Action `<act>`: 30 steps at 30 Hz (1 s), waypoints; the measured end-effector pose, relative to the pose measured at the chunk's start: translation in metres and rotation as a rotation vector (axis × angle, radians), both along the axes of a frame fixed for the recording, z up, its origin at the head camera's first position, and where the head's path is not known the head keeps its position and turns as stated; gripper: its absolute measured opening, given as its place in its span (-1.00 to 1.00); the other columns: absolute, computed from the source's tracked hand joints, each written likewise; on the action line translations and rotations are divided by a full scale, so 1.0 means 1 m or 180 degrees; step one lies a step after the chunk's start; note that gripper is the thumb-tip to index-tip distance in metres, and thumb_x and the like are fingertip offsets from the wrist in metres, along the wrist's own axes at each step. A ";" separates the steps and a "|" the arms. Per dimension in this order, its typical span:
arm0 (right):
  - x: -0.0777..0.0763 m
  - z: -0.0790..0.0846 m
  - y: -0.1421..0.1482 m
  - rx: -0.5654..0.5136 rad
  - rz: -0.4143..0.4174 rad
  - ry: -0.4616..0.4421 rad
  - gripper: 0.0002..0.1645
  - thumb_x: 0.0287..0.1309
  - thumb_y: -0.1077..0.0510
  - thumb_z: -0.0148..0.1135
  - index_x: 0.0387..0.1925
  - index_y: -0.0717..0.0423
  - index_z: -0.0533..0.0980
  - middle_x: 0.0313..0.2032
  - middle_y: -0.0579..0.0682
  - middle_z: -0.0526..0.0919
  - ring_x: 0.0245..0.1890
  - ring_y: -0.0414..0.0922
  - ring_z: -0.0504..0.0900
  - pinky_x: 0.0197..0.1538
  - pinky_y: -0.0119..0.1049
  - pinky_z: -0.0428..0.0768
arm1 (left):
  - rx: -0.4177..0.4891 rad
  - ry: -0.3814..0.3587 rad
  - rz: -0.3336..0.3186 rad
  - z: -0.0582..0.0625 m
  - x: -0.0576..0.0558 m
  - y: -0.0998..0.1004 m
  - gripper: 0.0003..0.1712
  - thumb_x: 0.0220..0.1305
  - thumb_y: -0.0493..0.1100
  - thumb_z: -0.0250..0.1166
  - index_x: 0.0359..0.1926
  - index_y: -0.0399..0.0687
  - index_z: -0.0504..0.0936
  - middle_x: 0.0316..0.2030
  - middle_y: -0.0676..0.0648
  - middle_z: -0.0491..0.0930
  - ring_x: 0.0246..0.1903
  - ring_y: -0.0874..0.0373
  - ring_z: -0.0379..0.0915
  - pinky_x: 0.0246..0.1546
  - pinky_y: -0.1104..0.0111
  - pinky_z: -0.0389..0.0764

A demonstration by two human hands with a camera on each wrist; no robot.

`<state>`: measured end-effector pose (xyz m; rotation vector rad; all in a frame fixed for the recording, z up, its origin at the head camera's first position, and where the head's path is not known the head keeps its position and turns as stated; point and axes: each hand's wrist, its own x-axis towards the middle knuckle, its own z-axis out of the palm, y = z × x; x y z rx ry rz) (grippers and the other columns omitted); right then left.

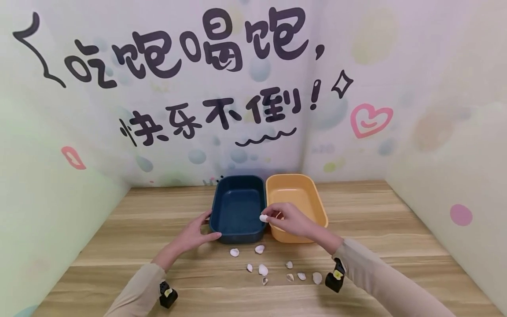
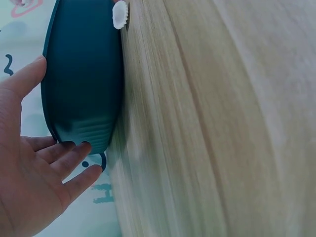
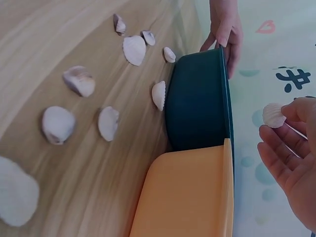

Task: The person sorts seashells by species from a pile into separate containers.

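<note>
My right hand (image 1: pixel 291 219) pinches a small white seashell (image 3: pixel 274 115) between thumb and fingertips. It is raised above the rims where the dark blue bin (image 1: pixel 237 237) and the orange bin (image 1: pixel 297 180) meet. My left hand (image 1: pixel 192 235) rests at the blue bin's near left corner, thumb at the front rim and fingers along the left side. The left wrist view shows its fingers (image 2: pixel 81 180) fairly straight and its palm away from the bin. Several loose seashells lie in front of the bins, among them a larger white shell (image 1: pixel 263 270).
Both bins stand side by side on a wood-grain table (image 1: pixel 158 211), against a printed backdrop (image 1: pixel 336 154) with dark lettering. More shells, such as a pale round one (image 1: pixel 317 278), lie near my right wrist.
</note>
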<state>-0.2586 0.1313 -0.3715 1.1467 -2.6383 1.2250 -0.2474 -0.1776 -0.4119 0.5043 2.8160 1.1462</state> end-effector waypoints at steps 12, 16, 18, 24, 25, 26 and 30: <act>-0.020 -0.002 -0.026 0.0017 -0.0072 -0.0061 -0.82 0.15 0.22 0.17 -0.21 0.18 0.58 -0.36 -0.07 0.63 -0.42 -0.22 0.50 -0.29 -0.42 0.53 | 0.0055 -0.0060 0.0012 0.000 -0.001 0.001 -0.05 0.07 0.11 0.30 0.32 -0.29 0.10 0.25 -0.31 0.19 0.14 -0.18 0.27 0.09 -0.06 0.29; -0.027 -0.002 -0.031 0.0100 -0.0062 -0.0040 -0.82 0.14 0.22 0.17 -0.21 0.18 0.59 -0.38 -0.07 0.62 -0.46 -0.21 0.46 -0.33 -0.41 0.53 | 0.0074 -0.0060 -0.0009 -0.001 -0.002 0.000 -0.07 0.08 0.07 0.30 0.32 -0.29 0.09 0.25 -0.32 0.20 0.14 -0.18 0.28 0.09 -0.04 0.29; -0.032 -0.001 -0.033 0.0160 -0.0093 -0.0045 -0.81 0.14 0.21 0.18 -0.21 0.18 0.59 -0.38 -0.07 0.63 -0.47 -0.21 0.46 -0.35 -0.41 0.53 | 0.0079 -0.0070 -0.0003 0.000 -0.002 0.000 -0.08 0.08 0.06 0.30 0.32 -0.29 0.10 0.25 -0.32 0.20 0.14 -0.18 0.27 0.10 -0.04 0.29; -0.045 -0.001 -0.037 0.0252 -0.0224 -0.0087 -0.79 0.13 0.21 0.19 -0.20 0.19 0.60 -0.34 -0.03 0.64 -0.45 -0.22 0.48 -0.32 -0.46 0.52 | 0.0075 -0.0097 0.0013 0.002 -0.001 0.000 -0.06 0.08 0.08 0.30 0.33 -0.27 0.09 0.25 -0.30 0.20 0.14 -0.17 0.27 0.10 -0.04 0.29; -0.045 -0.001 -0.038 0.0244 -0.0230 -0.0080 -0.79 0.13 0.21 0.18 -0.19 0.19 0.60 -0.34 -0.03 0.64 -0.45 -0.22 0.49 -0.32 -0.46 0.52 | 0.0063 -0.0079 0.0000 0.002 -0.001 -0.001 -0.06 0.08 0.08 0.30 0.33 -0.28 0.09 0.25 -0.30 0.21 0.14 -0.17 0.27 0.09 -0.04 0.30; -0.046 -0.001 -0.039 0.0236 -0.0235 -0.0088 -0.79 0.13 0.22 0.18 -0.19 0.19 0.59 -0.33 -0.02 0.64 -0.44 -0.21 0.49 -0.31 -0.46 0.52 | 0.0070 -0.0087 0.0004 0.001 -0.001 -0.001 -0.06 0.08 0.09 0.30 0.33 -0.27 0.09 0.25 -0.30 0.21 0.14 -0.17 0.27 0.09 -0.04 0.29; -0.049 -0.003 -0.042 0.0175 -0.0235 -0.0147 -0.78 0.14 0.22 0.18 -0.18 0.21 0.59 -0.33 -0.02 0.64 -0.43 -0.18 0.49 -0.28 -0.41 0.54 | 0.0071 -0.0099 0.0018 0.000 -0.001 -0.001 -0.05 0.06 0.10 0.31 0.33 -0.25 0.09 0.25 -0.28 0.22 0.14 -0.16 0.27 0.10 -0.04 0.29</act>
